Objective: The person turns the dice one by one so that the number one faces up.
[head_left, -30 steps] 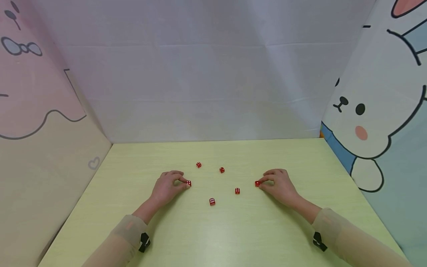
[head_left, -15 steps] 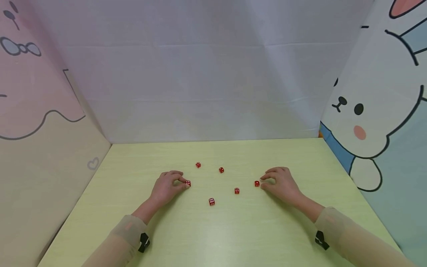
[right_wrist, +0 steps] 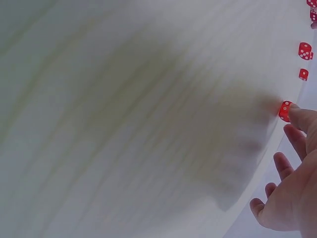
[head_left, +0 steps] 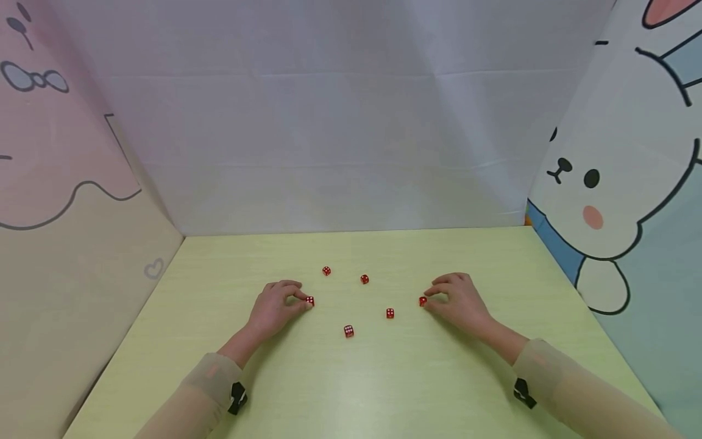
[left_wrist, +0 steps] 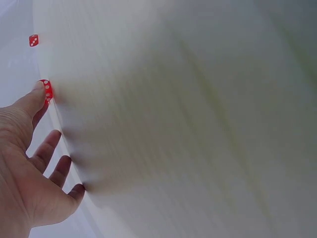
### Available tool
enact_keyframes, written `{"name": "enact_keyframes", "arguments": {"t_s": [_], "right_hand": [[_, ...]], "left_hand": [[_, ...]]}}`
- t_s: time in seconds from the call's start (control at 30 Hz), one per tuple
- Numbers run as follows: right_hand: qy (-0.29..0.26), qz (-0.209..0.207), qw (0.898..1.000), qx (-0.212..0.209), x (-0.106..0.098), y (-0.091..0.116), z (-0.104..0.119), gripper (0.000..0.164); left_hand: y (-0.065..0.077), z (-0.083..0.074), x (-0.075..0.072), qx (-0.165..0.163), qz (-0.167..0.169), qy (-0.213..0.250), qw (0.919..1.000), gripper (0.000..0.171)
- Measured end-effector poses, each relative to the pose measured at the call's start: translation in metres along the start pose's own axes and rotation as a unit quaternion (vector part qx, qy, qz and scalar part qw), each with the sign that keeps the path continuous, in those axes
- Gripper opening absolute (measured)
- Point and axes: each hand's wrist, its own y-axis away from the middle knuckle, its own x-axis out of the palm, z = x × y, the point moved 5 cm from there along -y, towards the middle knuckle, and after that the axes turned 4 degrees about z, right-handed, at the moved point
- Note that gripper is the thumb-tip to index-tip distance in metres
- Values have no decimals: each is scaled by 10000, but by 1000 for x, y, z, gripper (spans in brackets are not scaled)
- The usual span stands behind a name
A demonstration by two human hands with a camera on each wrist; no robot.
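Observation:
My left hand (head_left: 276, 309) pinches a red die (head_left: 310, 301) with white pips between thumb and index finger, down at the tabletop. In the left wrist view the thumb lies against that die (left_wrist: 47, 91), and the other fingertips rest on the table. My right hand (head_left: 460, 302) has its thumb and index finger at another red die (head_left: 423, 301); the right wrist view shows the thumb on this die (right_wrist: 285, 111) and the index fingertip just beside it. Between the hands lie more red dice: two farther back (head_left: 326, 271), one nearer the right (head_left: 390, 313) and one in front (head_left: 348, 331).
The pale wood-grain table (head_left: 351, 390) is bounded at the back by a white cloth wall (head_left: 351, 152). Printed panels stand on both sides, the right one with a cartoon bear (head_left: 614, 183). Each sleeve carries a black clip (head_left: 237, 398).
My right thumb and index finger opened a little away from the right die, then came back onto it. The left hand and the dice on the table have stayed where they were.

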Motion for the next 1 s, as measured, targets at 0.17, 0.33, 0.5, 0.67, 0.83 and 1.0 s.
{"name": "enact_keyframes", "arguments": {"t_s": [0.17,0.33,0.5,0.67,0.83,1.0], "right_hand": [[-45,-2,10000,-34,1,-2,0,14],[-54,-10,10000,-40,2,-2,-1,10],[-116,-18,9999,-86,3,-2,-2,9],[-77,-3,9999,-79,4,-3,-3,8],[-71,-31,10000,-63,1,-4,0,10],[-165,-93,9998,33,-4,-9,2,13]], "left_hand": [[0,0,0,-21,6,22,10000,14],[-1,0,0,-55,30,59,10000,14],[-1,0,0,-78,53,57,9999,14],[0,1,1,-67,36,61,10000,15],[0,1,1,-54,20,67,10000,15],[0,1,0,-8,-6,54,10000,14]]}}
